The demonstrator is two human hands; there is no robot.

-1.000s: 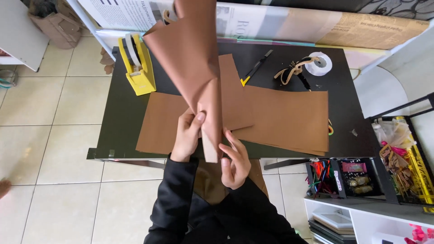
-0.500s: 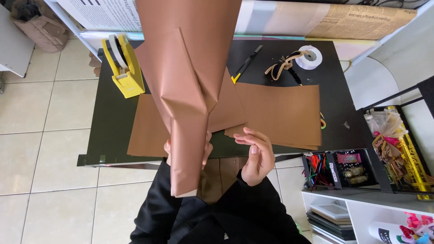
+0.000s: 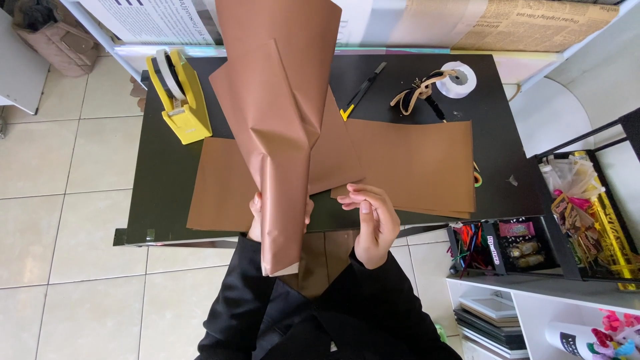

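— Moved since half a second ago?
— Lifted a little higher and swung to the left: folded brown paper (image 3: 283, 127), now covering most of the left hand (image 3: 257, 217). Lowered slightly toward the table edge: right hand (image 3: 373, 220).

— Pose of the hands?
— Left hand raised upright behind the paper, gripping its lower part; only knuckles and a thumb edge visible, so cannot tell exactly how the fingers lie. Right hand free, just beside the paper's lower right edge, palm turned inward, fingers (image 3: 360, 197) loosely curled and close together, pinching nothing.

— Packages and signs?
— Far beyond the fingertips, along the back of the black table (image 3: 160, 200): one white printed sheet (image 3: 150, 20) on the left, one yellowish newspaper sheet (image 3: 533, 23) on the right. Right of the right hand, below table level: one black compartment box (image 3: 507, 247) with colourful small items.

— Counts?
— One yellow tape dispenser (image 3: 180, 100) left of the paper, one cutter (image 3: 360, 93), one white tape roll (image 3: 457, 79), one flat brown sheet stack (image 3: 407, 167) just past the right fingers.
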